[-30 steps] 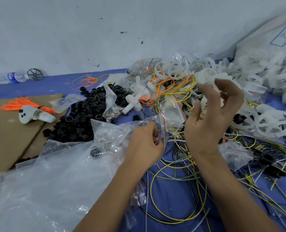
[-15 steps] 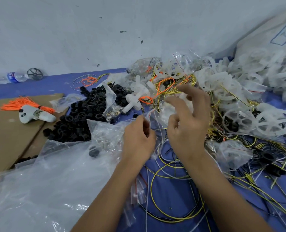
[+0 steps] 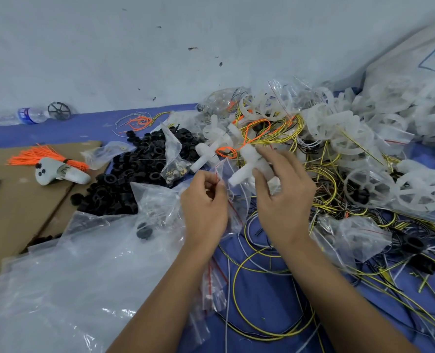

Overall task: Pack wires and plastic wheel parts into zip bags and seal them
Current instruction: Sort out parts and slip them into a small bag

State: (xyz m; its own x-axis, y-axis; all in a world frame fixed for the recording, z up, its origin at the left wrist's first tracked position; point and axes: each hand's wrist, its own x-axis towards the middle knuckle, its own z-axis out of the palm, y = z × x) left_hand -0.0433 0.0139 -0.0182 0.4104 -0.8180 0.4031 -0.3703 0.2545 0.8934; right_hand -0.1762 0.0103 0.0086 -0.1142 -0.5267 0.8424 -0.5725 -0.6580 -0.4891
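One bag (image 3: pixel 233 189) in progress: left hand (image 3: pixel 206 200) pinches its mouth, right hand (image 3: pixel 282 189) grips white part (image 3: pixel 249 164) at opening. Not sealed; wires (image 3: pixel 269 133), wheels (image 3: pixel 420 189) mostly unpacked.

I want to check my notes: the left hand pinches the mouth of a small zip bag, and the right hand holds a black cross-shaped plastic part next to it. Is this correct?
Not quite: the colour is wrong. In the head view the cross-shaped plastic part in the right hand is white, not black. The rest stands: the left hand pinches the mouth of the small zip bag beside it.
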